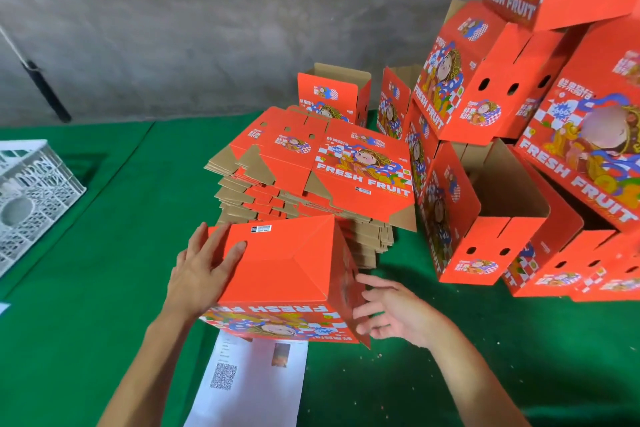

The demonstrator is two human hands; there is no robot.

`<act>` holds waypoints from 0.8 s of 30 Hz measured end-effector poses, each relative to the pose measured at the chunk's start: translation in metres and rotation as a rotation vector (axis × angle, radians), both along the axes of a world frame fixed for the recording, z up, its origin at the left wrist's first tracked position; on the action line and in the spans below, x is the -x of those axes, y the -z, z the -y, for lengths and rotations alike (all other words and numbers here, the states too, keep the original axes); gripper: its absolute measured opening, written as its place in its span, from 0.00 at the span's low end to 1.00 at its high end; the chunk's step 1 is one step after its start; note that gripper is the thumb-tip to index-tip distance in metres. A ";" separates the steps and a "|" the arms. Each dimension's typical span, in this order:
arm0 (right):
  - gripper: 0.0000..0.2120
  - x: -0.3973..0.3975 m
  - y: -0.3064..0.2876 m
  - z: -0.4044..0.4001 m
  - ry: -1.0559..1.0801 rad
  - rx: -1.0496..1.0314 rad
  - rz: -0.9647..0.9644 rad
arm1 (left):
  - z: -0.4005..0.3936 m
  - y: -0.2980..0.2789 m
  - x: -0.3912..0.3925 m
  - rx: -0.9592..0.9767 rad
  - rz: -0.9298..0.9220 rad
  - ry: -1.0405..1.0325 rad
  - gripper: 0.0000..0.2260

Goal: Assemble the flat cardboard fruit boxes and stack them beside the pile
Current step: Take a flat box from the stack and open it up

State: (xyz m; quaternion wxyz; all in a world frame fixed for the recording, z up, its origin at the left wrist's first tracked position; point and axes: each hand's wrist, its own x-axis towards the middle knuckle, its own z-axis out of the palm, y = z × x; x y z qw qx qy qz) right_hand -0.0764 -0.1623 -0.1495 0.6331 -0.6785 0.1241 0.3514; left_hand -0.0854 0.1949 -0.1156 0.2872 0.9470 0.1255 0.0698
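Note:
An orange fruit box [287, 267] stands bottom-up in front of me on the green floor, its folded base flaps facing up and "FRESH FRUIT" upside down on the near side. My left hand [201, 270] presses flat on the left part of that base with straight fingers. My right hand [391, 308] is open at the box's right side, fingertips touching the side wall. Just behind the box lies the pile of flat boxes [311, 180]. Assembled boxes [491, 184] are stacked at the right.
A white lattice plastic crate [31, 198] stands at the left. A printed sheet with a QR code [249, 381] lies on the green floor covering [104, 253] under the box's near edge. A grey concrete wall [207, 28] rises behind. A dark-handled pole [45, 87] leans on it.

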 end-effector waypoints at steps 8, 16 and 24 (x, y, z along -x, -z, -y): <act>0.22 -0.016 -0.051 -0.047 -0.103 -0.099 0.262 | -0.033 -0.023 0.034 0.229 0.461 -0.062 0.23; 0.25 -0.013 -0.142 -0.114 -0.333 -0.227 0.697 | -0.080 -0.076 0.074 0.329 0.874 -0.305 0.25; 0.18 -0.003 -0.164 -0.108 -0.381 0.269 1.329 | -0.012 -0.101 0.021 0.805 0.880 -0.113 0.17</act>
